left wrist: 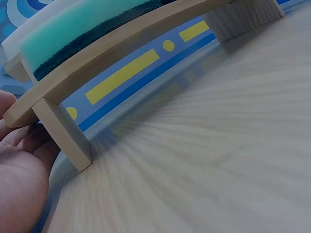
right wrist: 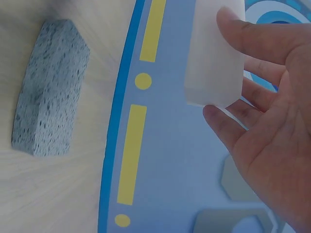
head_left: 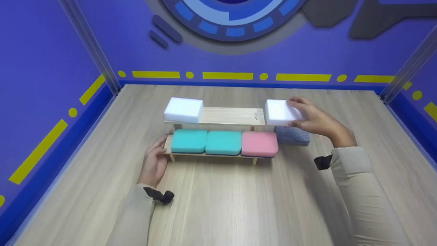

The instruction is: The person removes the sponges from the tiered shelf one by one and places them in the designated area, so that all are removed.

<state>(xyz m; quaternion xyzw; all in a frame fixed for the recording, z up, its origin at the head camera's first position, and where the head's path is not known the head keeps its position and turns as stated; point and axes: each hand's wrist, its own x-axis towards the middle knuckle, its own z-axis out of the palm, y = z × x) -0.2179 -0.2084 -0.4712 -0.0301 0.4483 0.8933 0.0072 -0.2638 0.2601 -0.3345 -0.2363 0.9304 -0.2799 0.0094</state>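
My right hand grips a white sponge block at the right end of the back wooden shelf. In the right wrist view, thumb and fingers pinch the white block from opposite sides. A second white sponge block rests on that shelf's left end. My left hand pinches the left end of the lower front shelf, thumb above and fingers below its board. Two teal sponges and one pink sponge lie side by side on this front shelf.
A speckled grey block lies on the wooden table behind the front shelf's right end, below my right hand. Blue-purple panels with yellow marks close off the back and both sides of the table.
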